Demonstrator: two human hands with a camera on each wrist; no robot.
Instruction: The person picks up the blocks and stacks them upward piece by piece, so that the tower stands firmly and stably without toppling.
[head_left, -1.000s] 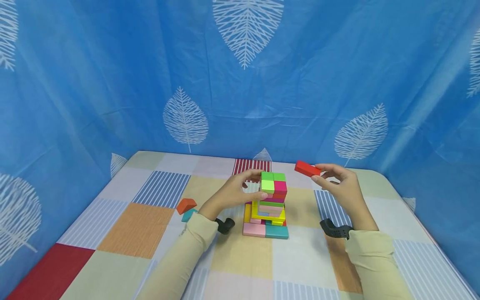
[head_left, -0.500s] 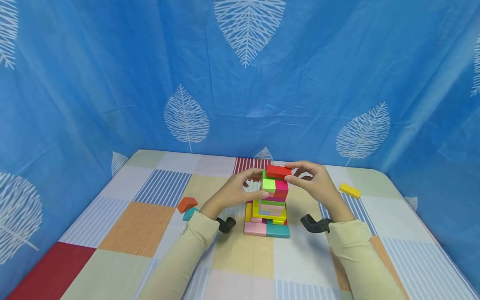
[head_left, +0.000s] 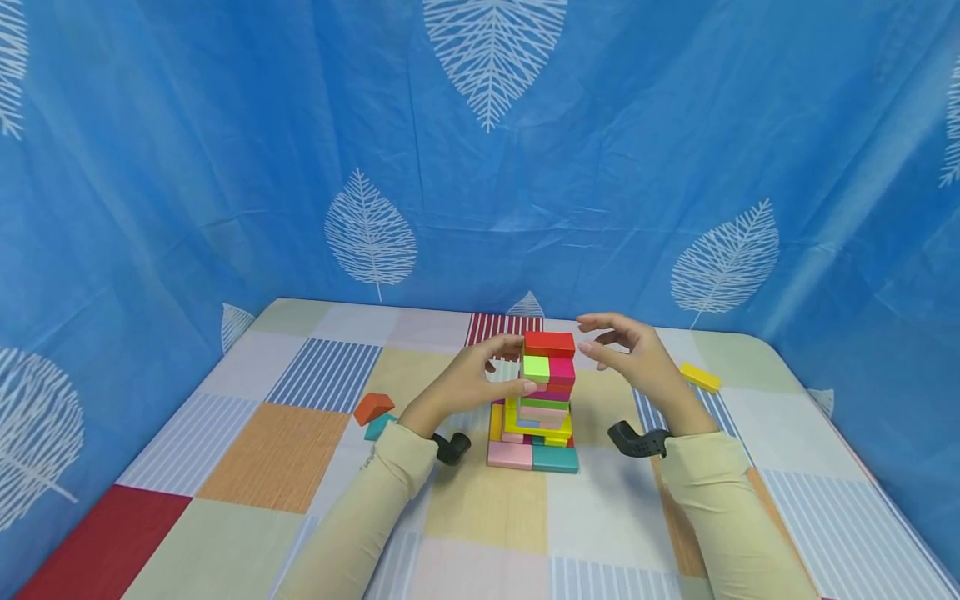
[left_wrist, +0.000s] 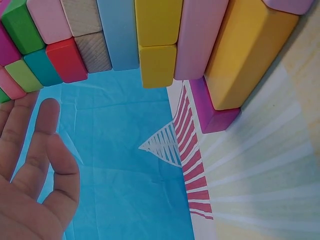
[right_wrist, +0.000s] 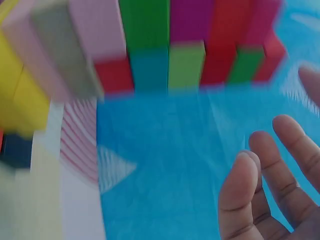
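Note:
A tower of colourful wooden blocks [head_left: 543,416] rises from a wider base of pink and teal blocks. On its top lies a red block [head_left: 550,343], side to side across the stack. My left hand [head_left: 465,385] holds the tower's upper left side, its thumb on the front and fingers toward the back. In the left wrist view, other fingers [left_wrist: 37,165] of this hand hang loosely bent below the blocks. Just right of the red block is my right hand [head_left: 633,354], with nothing in it, thumb and fingers spread apart.
A yellow block [head_left: 701,377] lies on the patchwork cloth [head_left: 480,517] to the right. To the left are an orange block [head_left: 372,408] and a teal block [head_left: 378,427], partly hidden by the left arm. A blue leaf-print curtain [head_left: 570,167] hangs behind the table.
My right hand brought the red block leftward onto the tower top, let it go and drew back slightly to the right. My left hand stays at the tower.

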